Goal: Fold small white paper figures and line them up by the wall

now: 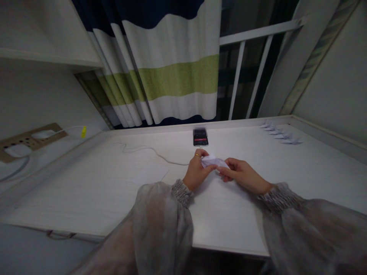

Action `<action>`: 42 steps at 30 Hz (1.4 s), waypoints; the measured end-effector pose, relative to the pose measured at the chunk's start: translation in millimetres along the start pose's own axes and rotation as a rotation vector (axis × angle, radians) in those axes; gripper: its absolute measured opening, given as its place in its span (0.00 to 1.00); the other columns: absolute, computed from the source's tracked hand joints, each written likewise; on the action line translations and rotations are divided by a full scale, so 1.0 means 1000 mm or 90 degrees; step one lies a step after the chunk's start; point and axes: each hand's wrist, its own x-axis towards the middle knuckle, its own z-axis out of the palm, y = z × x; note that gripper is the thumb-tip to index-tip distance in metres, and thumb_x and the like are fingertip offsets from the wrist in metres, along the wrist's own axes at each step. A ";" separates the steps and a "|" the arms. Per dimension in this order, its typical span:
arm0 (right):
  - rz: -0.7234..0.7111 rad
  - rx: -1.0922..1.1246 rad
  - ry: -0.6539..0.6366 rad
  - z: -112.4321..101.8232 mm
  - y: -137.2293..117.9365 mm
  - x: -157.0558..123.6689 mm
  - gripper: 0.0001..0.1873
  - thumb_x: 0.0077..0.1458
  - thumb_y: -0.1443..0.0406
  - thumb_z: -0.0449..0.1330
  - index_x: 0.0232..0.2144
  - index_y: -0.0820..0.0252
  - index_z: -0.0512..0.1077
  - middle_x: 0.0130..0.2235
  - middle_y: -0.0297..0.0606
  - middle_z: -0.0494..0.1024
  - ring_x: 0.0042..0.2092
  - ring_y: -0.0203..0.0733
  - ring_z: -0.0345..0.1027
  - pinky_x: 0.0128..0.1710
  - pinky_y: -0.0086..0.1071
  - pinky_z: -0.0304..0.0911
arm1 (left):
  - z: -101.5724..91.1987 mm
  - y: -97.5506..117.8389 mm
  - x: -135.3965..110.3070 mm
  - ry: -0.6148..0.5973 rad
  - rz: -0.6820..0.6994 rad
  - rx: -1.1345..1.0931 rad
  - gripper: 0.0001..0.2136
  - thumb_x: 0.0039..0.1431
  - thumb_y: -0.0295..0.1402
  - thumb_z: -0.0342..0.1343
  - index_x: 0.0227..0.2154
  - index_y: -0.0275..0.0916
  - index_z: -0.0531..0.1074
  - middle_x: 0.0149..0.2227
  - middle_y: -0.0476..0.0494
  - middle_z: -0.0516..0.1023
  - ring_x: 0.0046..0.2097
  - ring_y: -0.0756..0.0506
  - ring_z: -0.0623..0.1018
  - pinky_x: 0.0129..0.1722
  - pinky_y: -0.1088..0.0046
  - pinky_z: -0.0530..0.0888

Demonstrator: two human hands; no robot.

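Observation:
My left hand (197, 168) and my right hand (243, 176) meet over the middle of a white desk (86, 191). Between them they pinch a small folded piece of white paper (213, 161), held just above the desktop. The left hand wears a ring and grips the paper's left end with curled fingers. The right hand's fingers close on its right end. Both arms are in sheer grey sleeves with gathered cuffs.
A phone (200, 137) lies beyond the hands, with a white cable (149, 151) running left toward a wall socket strip (28, 139). A flat paper sheet (150, 175) lies left of the hands. Several folded paper figures (282, 133) stand in a row at the far right. A striped curtain (172, 76) hangs behind.

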 end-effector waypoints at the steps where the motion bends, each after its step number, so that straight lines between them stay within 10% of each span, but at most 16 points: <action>1: 0.007 0.004 0.002 0.002 0.000 0.001 0.14 0.45 0.57 0.58 0.25 0.64 0.65 0.25 0.34 0.71 0.23 0.30 0.63 0.23 0.25 0.60 | 0.001 0.000 -0.001 -0.007 -0.003 -0.005 0.16 0.42 0.30 0.58 0.33 0.39 0.57 0.29 0.52 0.62 0.28 0.53 0.64 0.29 0.77 0.62; 14: 0.100 0.212 0.057 0.001 -0.002 0.003 0.07 0.38 0.67 0.60 0.24 0.65 0.68 0.21 0.34 0.74 0.23 0.32 0.67 0.25 0.25 0.62 | 0.004 0.007 0.000 -0.091 -0.155 -0.324 0.16 0.41 0.32 0.59 0.31 0.38 0.57 0.26 0.53 0.68 0.22 0.55 0.68 0.23 0.78 0.66; 42: 0.085 0.243 0.054 0.000 -0.004 -0.001 0.07 0.36 0.70 0.57 0.25 0.66 0.68 0.20 0.36 0.75 0.20 0.32 0.66 0.23 0.25 0.63 | -0.005 0.003 0.000 -0.114 -0.215 -0.386 0.19 0.36 0.29 0.63 0.33 0.35 0.62 0.23 0.51 0.73 0.25 0.53 0.73 0.29 0.75 0.70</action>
